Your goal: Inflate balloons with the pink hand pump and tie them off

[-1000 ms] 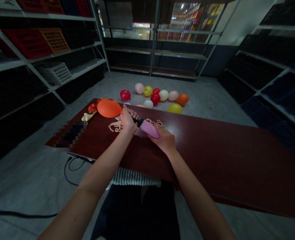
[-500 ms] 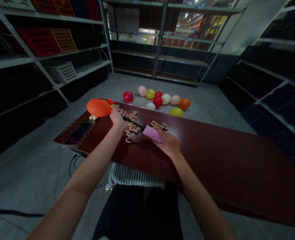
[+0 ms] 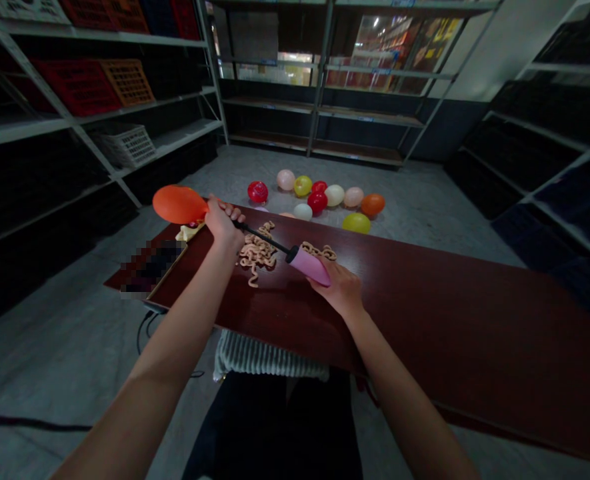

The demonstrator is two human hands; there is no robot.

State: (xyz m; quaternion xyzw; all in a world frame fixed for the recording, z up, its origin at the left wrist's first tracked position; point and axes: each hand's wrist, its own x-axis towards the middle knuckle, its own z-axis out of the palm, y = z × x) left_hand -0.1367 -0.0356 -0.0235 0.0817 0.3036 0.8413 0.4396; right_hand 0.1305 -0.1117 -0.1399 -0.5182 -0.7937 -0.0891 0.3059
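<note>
My left hand [image 3: 223,223] is closed around the black nozzle of a hand pump, at the neck of an inflated orange balloon [image 3: 179,204]. The balloon sticks out past the table's far left edge. My right hand [image 3: 339,285] holds the pink barrel of the pump [image 3: 309,265]. A black pump rod [image 3: 262,236] runs between my hands. Below it lies a tangle of tan twisted strips [image 3: 256,255], with a smaller tangle [image 3: 319,251] just behind the barrel. A cream wrapper [image 3: 189,233] lies near my left hand.
The dark red wooden table [image 3: 455,327] runs across the view. Several inflated balloons [image 3: 317,201] lie on the concrete floor beyond it. A pixelated patch [image 3: 153,267] covers something at the left. Metal shelves with crates line the walls. A black cable [image 3: 142,331] trails below the table.
My left hand has moved left, carrying the orange balloon further left. The pink barrel has shifted slightly right, and more of the black rod shows.
</note>
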